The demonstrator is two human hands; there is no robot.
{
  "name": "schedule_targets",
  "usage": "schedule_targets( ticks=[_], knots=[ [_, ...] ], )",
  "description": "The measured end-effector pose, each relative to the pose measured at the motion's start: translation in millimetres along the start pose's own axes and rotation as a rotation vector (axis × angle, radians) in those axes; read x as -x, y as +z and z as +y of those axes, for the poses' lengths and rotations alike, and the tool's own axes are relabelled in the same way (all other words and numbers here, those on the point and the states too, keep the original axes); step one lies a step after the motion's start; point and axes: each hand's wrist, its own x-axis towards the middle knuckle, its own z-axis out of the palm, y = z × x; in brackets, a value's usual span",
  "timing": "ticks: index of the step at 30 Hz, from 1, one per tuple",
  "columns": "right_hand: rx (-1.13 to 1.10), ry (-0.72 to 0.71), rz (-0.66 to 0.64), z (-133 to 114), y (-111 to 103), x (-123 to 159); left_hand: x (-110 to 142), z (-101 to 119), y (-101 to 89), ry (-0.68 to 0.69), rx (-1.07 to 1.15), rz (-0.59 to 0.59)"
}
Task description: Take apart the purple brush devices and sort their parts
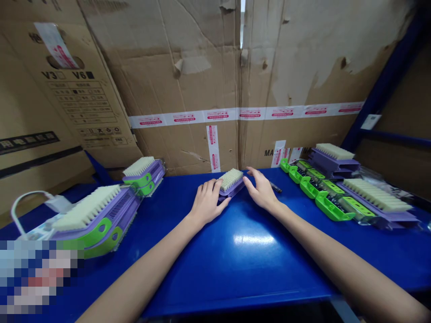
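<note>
A small purple brush piece (231, 180) with cream bristles on top lies on the blue table, between my two hands. My left hand (208, 201) is round its left end, with the thumb along the near side and the fingers at the far side. At its right end, my right hand (261, 187) has its thumb and fingers apart, with the fingertips close to the piece. Whether those fingertips touch it I cannot tell. Just behind my right hand lies a small dark pen-like object (276, 186), partly hidden.
Stacked purple-and-green brush pieces (101, 220) stand at the left, with a smaller stack (144, 175) behind. On the right are green clip-like parts (332, 208) and more bristled purple pieces (377, 197). A white cable (25, 197) loops at far left. Cardboard (188, 148) walls the back.
</note>
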Motion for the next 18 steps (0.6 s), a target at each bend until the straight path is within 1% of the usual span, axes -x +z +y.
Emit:
schedule_targets(
  ticks=[4, 7, 11, 14, 16, 18],
  knots=[
    [0.030, -0.040, -0.128, 3.3, 5.9, 3.1, -0.5, 0.0, -1.1, -0.008, -0.020, 0.000],
    [0.048, -0.063, -0.162, 2.1, 5.3, 4.1, -0.1, -2.0, 0.7, -0.015, -0.033, 0.035],
    [0.025, -0.074, -0.145, -3.1, -0.2, 3.5, 0.4, -5.7, 3.9, -0.065, -0.069, 0.084],
    [0.010, -0.093, -0.140, -9.0, -5.9, 0.9, 0.3, -7.6, 4.7, -0.109, -0.090, 0.098],
    [0.025, -0.119, -0.113, -14.4, -12.6, -2.2, 0.1, -8.3, 4.7, -0.124, -0.091, 0.102],
    [0.044, -0.143, -0.059, -21.8, -24.0, -5.2, -0.2, -8.9, 4.7, -0.127, -0.082, 0.103]
  ],
)
